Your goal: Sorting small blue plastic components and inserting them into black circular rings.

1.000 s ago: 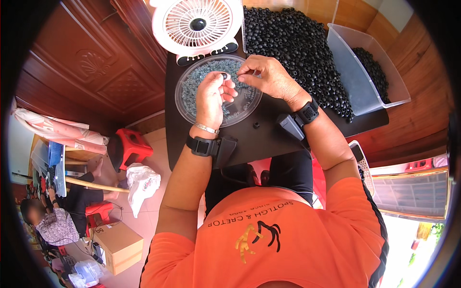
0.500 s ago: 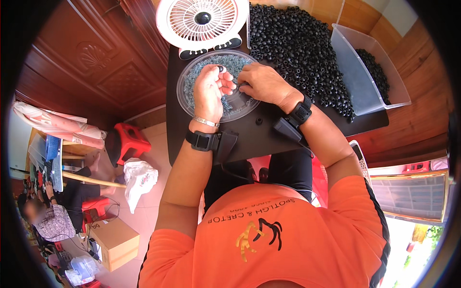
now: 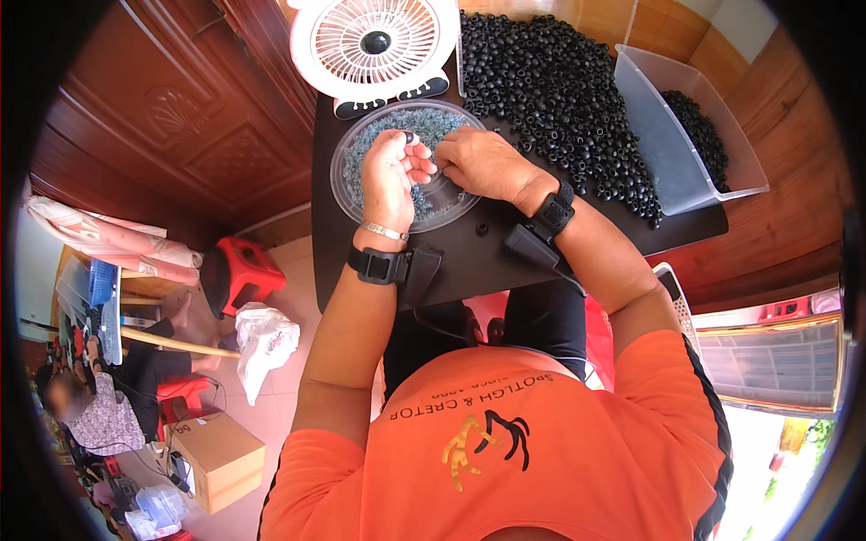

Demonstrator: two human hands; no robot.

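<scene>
My left hand [image 3: 388, 176] is raised over a round clear plastic tub [image 3: 340, 187], palm turned up and fingers curled. Between its thumb and forefinger sits a small black ring-shaped piece [image 3: 410, 138]. Small translucent blue pieces [image 3: 433, 120] fill much of the tub, below both hands. My right hand [image 3: 485, 162] is closed just right of the left fingers, its fingertips bent down above the tub; whatever they pinch is hidden. One loose black piece [image 3: 482, 229] lies on the dark table [image 3: 559, 234] in front of the tub.
A big heap of black ring-like pieces [image 3: 559, 99] covers the table's back right. Beside it, a translucent bin [image 3: 649, 126] lies tipped, with more inside. A white fan [image 3: 374, 42] stands behind the tub. Another person sits far left, near a cardboard box [image 3: 221, 455] and red stool [image 3: 248, 270].
My right hand has shifted slightly left, closer to the left fingers. The dark piece visible at its fingertips before is now hidden. My left hand keeps its hold on the black piece.
</scene>
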